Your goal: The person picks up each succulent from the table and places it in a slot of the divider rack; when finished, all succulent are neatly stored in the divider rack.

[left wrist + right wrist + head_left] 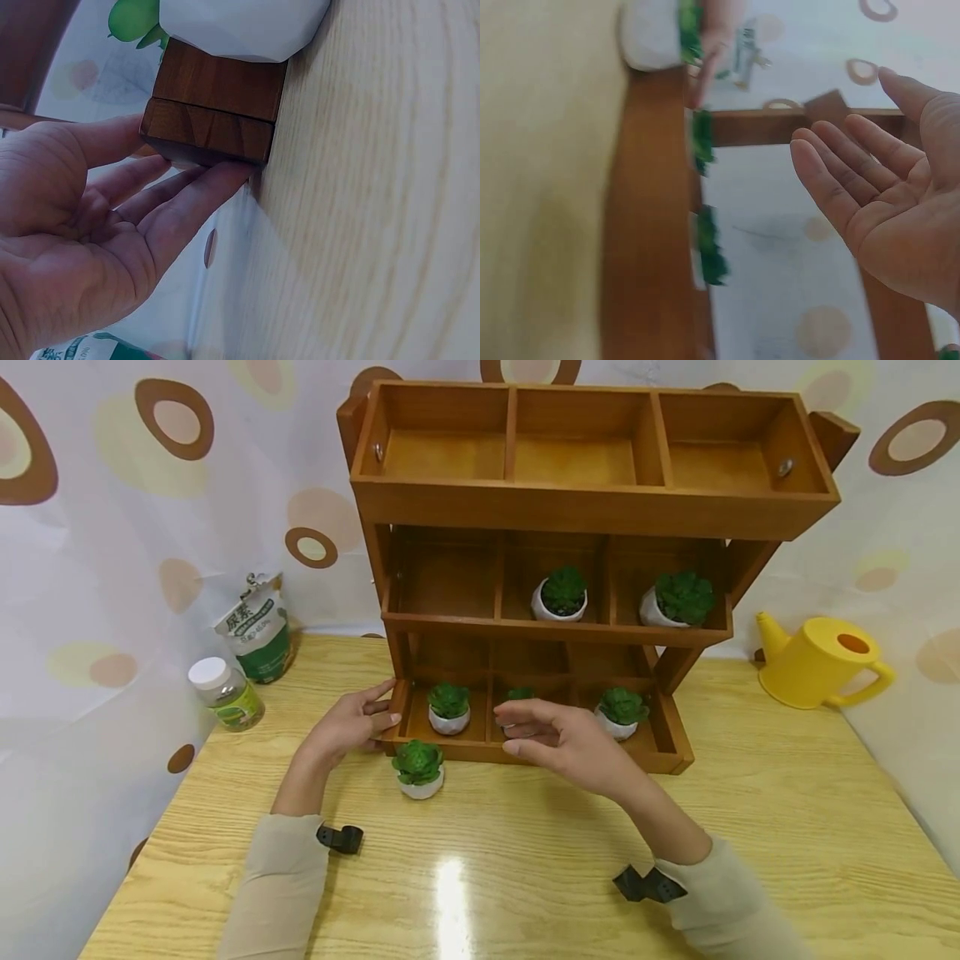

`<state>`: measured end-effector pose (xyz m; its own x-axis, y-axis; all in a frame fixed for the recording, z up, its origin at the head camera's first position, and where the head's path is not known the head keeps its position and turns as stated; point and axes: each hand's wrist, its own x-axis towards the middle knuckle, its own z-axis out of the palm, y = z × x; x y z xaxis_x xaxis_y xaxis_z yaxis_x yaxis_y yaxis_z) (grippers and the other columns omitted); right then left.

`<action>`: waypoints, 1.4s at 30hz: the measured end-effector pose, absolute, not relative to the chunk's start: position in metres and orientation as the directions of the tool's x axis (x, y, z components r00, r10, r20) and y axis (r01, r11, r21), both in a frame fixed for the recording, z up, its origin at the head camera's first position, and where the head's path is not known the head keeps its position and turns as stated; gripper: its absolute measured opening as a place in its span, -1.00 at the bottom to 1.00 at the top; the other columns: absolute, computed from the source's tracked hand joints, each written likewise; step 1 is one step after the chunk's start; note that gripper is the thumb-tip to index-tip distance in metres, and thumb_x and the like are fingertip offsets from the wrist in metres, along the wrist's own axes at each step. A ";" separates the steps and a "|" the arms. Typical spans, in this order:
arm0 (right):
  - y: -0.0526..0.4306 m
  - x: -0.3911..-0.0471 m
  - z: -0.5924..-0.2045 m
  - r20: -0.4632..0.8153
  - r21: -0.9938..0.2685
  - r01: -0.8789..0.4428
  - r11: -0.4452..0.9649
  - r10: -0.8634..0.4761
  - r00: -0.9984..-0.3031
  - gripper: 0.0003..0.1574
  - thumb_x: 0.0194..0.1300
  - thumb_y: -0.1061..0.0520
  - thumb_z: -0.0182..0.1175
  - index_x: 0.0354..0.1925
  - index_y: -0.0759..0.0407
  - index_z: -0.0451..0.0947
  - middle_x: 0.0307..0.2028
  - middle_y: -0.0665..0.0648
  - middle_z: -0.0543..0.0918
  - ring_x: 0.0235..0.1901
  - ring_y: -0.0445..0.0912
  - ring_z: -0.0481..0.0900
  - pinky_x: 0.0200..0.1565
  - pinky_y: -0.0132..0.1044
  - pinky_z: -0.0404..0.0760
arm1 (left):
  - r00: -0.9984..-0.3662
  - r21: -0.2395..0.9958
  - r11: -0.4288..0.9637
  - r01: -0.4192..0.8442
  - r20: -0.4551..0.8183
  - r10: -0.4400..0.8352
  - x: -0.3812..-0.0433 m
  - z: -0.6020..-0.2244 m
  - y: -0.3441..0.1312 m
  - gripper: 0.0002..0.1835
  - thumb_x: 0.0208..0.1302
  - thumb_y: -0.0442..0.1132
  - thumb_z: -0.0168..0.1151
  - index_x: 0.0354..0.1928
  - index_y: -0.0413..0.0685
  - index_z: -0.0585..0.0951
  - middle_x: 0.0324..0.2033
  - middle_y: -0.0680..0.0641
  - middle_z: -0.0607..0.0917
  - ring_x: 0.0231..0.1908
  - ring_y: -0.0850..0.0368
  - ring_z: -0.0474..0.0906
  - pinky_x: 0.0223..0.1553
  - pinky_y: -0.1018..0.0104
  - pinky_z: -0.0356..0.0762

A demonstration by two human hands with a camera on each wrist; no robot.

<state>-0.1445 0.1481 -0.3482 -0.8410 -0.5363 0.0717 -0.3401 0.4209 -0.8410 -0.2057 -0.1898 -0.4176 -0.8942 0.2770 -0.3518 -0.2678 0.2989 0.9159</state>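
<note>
A brown wooden three-tier shelf (pixel 596 510) stands against the wall, each tier split by dividers. My left hand (pixel 354 720) touches the left end of the bottom tier, its fairly straight fingers (pixel 199 191) lying along the end of the wood. My right hand (pixel 573 745) hovers, holding nothing, in front of the middle bottom compartment, fingers loosely bent and apart. It partly hides a potted succulent (pixel 520 693) there. Left of that sits another succulent (pixel 449 708), and to its right a third (pixel 622 712). On the table before the shelf's left front stands one more succulent (pixel 419 768) in a white faceted pot.
Two succulents stand on the middle tier, one in the center (pixel 561 593) and one at right (pixel 677 599). A yellow watering can (pixel 817 662) is at the right. A white-capped bottle (pixel 227 695) and a green-white pouch (pixel 258 631) stand at the left on the wooden table (pixel 525 877).
</note>
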 end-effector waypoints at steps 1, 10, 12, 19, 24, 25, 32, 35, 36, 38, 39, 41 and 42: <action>0.145 -0.144 -0.352 0.059 -0.850 -0.327 0.412 -0.542 -0.838 -0.44 0.42 -0.01 0.29 0.33 0.04 0.52 0.21 0.16 0.66 0.12 -0.02 0.69 0.08 -0.24 0.69 | -0.894 0.917 0.299 -0.264 -0.349 0.281 -0.206 -0.418 -0.190 -0.26 0.56 -0.27 0.06 0.64 0.19 0.01 0.53 -0.31 0.21 0.35 -0.30 0.44 0.19 -0.20 0.53; 0.124 -0.146 -0.386 -0.010 -0.839 -0.329 0.434 -0.616 -0.788 -0.37 0.43 -0.04 0.27 0.37 0.13 0.47 0.24 0.23 0.63 0.17 0.06 0.66 0.14 -0.20 0.67 | -0.894 0.927 0.284 -0.243 -0.328 0.304 -0.205 -0.419 -0.191 -0.25 0.56 -0.28 0.06 0.64 0.15 0.00 0.53 -0.36 0.19 0.34 -0.33 0.45 0.18 -0.21 0.54; 0.119 -0.145 -0.391 -0.028 -0.825 -0.337 0.454 -0.628 -0.778 -0.36 0.44 -0.04 0.27 0.39 0.13 0.46 0.26 0.20 0.62 0.18 0.05 0.66 0.15 -0.18 0.66 | -0.897 0.930 0.277 -0.241 -0.322 0.304 -0.205 -0.418 -0.191 -0.25 0.55 -0.29 0.07 0.64 0.14 0.00 0.52 -0.37 0.20 0.33 -0.33 0.45 0.18 -0.21 0.55; 0.101 -0.145 -0.402 -0.069 -0.799 -0.347 0.491 -0.647 -0.759 -0.33 0.42 0.00 0.29 0.42 0.06 0.44 0.29 0.15 0.61 0.18 0.03 0.66 0.15 -0.16 0.67 | -0.902 0.935 0.259 -0.243 -0.316 0.295 -0.206 -0.418 -0.191 -0.24 0.53 -0.30 0.10 0.63 0.15 0.03 0.51 -0.37 0.22 0.31 -0.33 0.48 0.14 -0.18 0.59; 0.092 -0.148 -0.408 -0.097 -0.798 -0.346 0.493 -0.673 -0.733 -0.26 0.42 0.01 0.29 0.47 0.13 0.36 0.28 0.21 0.60 0.19 0.06 0.65 0.17 -0.13 0.65 | -0.902 0.935 0.254 -0.247 -0.317 0.292 -0.206 -0.418 -0.191 -0.24 0.53 -0.30 0.10 0.63 0.15 0.03 0.51 -0.37 0.22 0.30 -0.33 0.49 0.12 -0.17 0.61; 0.091 -0.149 -0.410 -0.109 -0.800 -0.340 0.494 -0.677 -0.728 -0.25 0.43 0.01 0.28 0.48 0.14 0.34 0.29 0.22 0.60 0.20 0.06 0.65 0.18 -0.12 0.65 | -0.902 0.935 0.254 -0.247 -0.318 0.292 -0.206 -0.418 -0.191 -0.24 0.53 -0.30 0.10 0.63 0.15 0.03 0.52 -0.37 0.21 0.30 -0.33 0.49 0.13 -0.17 0.60; 0.080 -0.153 -0.418 -0.164 -0.794 -0.308 0.524 -0.673 -0.721 -0.12 0.42 -0.01 0.29 0.54 0.21 0.20 0.31 0.20 0.57 0.23 0.01 0.63 0.20 -0.17 0.63 | -0.904 0.931 0.263 -0.253 -0.324 0.280 -0.206 -0.421 -0.191 -0.24 0.53 -0.29 0.12 0.63 0.14 0.03 0.56 -0.31 0.14 0.35 -0.33 0.43 0.16 -0.20 0.55; 0.075 -0.154 -0.417 -0.167 -0.794 -0.302 0.527 -0.667 -0.726 -0.10 0.41 0.02 0.31 0.54 0.24 0.18 0.31 0.23 0.56 0.23 0.03 0.63 0.19 -0.17 0.64 | -0.907 0.932 0.268 -0.246 -0.318 0.274 -0.206 -0.420 -0.191 -0.23 0.52 -0.30 0.12 0.63 0.12 0.03 0.57 -0.27 0.13 0.32 -0.32 0.47 0.14 -0.18 0.58; 0.074 -0.155 -0.417 -0.164 -0.796 -0.301 0.525 -0.666 -0.727 -0.10 0.41 0.02 0.31 0.54 0.24 0.18 0.31 0.23 0.57 0.22 0.03 0.63 0.19 -0.17 0.63 | -0.909 0.932 0.270 -0.243 -0.316 0.273 -0.206 -0.420 -0.190 -0.23 0.52 -0.30 0.12 0.63 0.12 0.03 0.57 -0.26 0.14 0.31 -0.32 0.48 0.13 -0.17 0.59; 0.072 -0.156 -0.418 -0.159 -0.804 -0.294 0.518 -0.662 -0.733 -0.12 0.40 0.03 0.32 0.52 0.25 0.21 0.29 0.24 0.58 0.21 0.04 0.64 0.19 -0.16 0.64 | -0.912 0.933 0.277 -0.231 -0.307 0.273 -0.206 -0.419 -0.190 -0.23 0.52 -0.30 0.12 0.63 0.12 0.03 0.57 -0.25 0.15 0.29 -0.31 0.50 0.11 -0.15 0.62; 0.071 -0.156 -0.418 -0.157 -0.805 -0.292 0.516 -0.660 -0.735 -0.13 0.40 0.03 0.32 0.51 0.25 0.23 0.28 0.24 0.59 0.21 0.04 0.64 0.19 -0.16 0.64 | -0.913 0.933 0.281 -0.225 -0.302 0.272 -0.206 -0.419 -0.190 -0.23 0.52 -0.30 0.13 0.63 0.12 0.03 0.57 -0.24 0.15 0.28 -0.31 0.51 0.10 -0.14 0.63; 0.070 -0.157 -0.419 -0.152 -0.808 -0.290 0.513 -0.657 -0.739 -0.15 0.39 0.03 0.33 0.49 0.25 0.27 0.27 0.23 0.60 0.20 0.04 0.65 0.19 -0.16 0.64 | -0.915 0.935 0.281 -0.218 -0.296 0.274 -0.206 -0.418 -0.190 -0.23 0.52 -0.30 0.13 0.63 0.12 0.04 0.57 -0.24 0.15 0.27 -0.31 0.52 0.08 -0.13 0.65; 0.070 -0.157 -0.419 -0.150 -0.808 -0.291 0.513 -0.656 -0.740 -0.17 0.39 0.03 0.33 0.48 0.25 0.28 0.27 0.23 0.60 0.20 0.04 0.65 0.19 -0.17 0.64 | -0.916 0.935 0.283 -0.215 -0.293 0.274 -0.206 -0.418 -0.190 -0.24 0.52 -0.31 0.13 0.63 0.12 0.05 0.57 -0.24 0.16 0.27 -0.31 0.53 0.07 -0.12 0.65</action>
